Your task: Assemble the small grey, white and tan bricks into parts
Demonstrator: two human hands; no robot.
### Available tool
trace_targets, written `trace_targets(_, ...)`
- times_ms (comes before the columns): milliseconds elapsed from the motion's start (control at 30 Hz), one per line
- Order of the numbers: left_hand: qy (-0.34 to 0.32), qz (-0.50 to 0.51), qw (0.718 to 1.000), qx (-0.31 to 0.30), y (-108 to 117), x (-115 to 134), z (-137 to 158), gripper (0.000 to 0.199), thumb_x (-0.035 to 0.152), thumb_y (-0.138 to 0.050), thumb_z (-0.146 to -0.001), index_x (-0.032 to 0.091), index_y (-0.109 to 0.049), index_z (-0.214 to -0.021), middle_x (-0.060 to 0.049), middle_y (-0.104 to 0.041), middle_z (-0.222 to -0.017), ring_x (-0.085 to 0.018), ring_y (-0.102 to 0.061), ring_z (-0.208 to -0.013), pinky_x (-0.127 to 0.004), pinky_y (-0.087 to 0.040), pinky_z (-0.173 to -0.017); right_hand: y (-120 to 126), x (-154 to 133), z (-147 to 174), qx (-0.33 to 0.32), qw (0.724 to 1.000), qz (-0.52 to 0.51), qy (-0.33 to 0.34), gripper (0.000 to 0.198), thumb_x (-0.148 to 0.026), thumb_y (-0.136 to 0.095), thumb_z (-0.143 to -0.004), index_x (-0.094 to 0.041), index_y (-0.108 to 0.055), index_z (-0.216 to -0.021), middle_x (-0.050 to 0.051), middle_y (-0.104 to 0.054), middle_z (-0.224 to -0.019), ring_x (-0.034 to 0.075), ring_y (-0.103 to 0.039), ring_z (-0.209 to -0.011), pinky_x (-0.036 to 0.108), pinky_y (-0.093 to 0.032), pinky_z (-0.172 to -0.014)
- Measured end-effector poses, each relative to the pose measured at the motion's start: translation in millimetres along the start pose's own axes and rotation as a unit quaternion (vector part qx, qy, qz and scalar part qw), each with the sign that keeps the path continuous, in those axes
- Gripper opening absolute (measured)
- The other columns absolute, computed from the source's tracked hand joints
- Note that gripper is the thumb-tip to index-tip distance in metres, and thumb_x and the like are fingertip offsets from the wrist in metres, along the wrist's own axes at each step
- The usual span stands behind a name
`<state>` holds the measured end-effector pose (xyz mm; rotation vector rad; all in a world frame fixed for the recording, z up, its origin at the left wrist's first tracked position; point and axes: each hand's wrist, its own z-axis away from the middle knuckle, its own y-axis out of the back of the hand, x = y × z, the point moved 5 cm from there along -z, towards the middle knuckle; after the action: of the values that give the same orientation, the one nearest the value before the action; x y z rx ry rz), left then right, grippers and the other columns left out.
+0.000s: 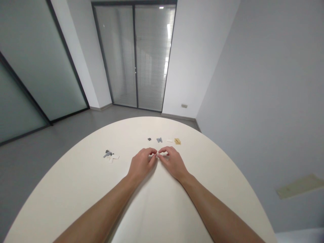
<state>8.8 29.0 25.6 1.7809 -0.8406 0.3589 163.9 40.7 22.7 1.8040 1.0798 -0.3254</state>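
My left hand (143,161) and right hand (174,162) pinch a tiny pale piece (157,154) where their tips meet. It sits nearer me than the blue-grey pieces (159,139) on the white table (157,212).

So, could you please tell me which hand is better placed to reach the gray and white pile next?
Probably the left hand: it is nearer the pile, which lies on its outer side; the right hand would have to reach past the left.
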Motion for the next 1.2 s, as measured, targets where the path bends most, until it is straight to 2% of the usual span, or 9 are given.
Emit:
trace_targets(467,-0.023,0.016,1.0,0.012,-0.4,-1.4,-0.4,0.017,0.025,-0.051,-0.093,0.026,-0.067,-0.1,-0.001,-0.072,-0.104,-0.018,-0.065,-0.098,-0.031,-0.05,-0.086,-1.0,0.4,0.7,-0.003,1.0,-0.012,-0.007,0.014,-0.023,-0.062,-0.09,-0.025,-0.068,-0.102,0.004,-0.07,-0.102,0.02,-0.061,-0.099,0.036,-0.051,-0.087)
trace_targets(967,-0.001,0.016,1.0,-0.004,-0.6,-1.6,0.2,0.018,0.028,-0.051,-0.094,0.026,-0.068,-0.099,0.0,-0.073,-0.103,-0.02,-0.064,-0.098,-0.033,-0.048,-0.085,-0.6,-0.5,0.8,-0.01,1.0,-0.012,-0.001,0.006,-0.023,-0.064,-0.089,-0.025,-0.067,-0.095,0.003,-0.069,-0.098,0.019,-0.06,-0.098,0.034,-0.051,-0.085)
trace_targets(1200,-0.01,0.021,1.0,0.004,-0.6,-3.0,-0.8,0.017,0.028,-0.051,-0.094,0.024,-0.067,-0.099,-0.001,-0.072,-0.102,-0.019,-0.064,-0.097,-0.032,-0.048,-0.084,-2.4,3.1,1.4,-0.007,1.0,-0.01,-0.012,0.013,-0.02,-0.065,-0.087,-0.024,-0.067,-0.099,0.003,-0.068,-0.098,0.019,-0.06,-0.097,0.033,-0.052,-0.085)
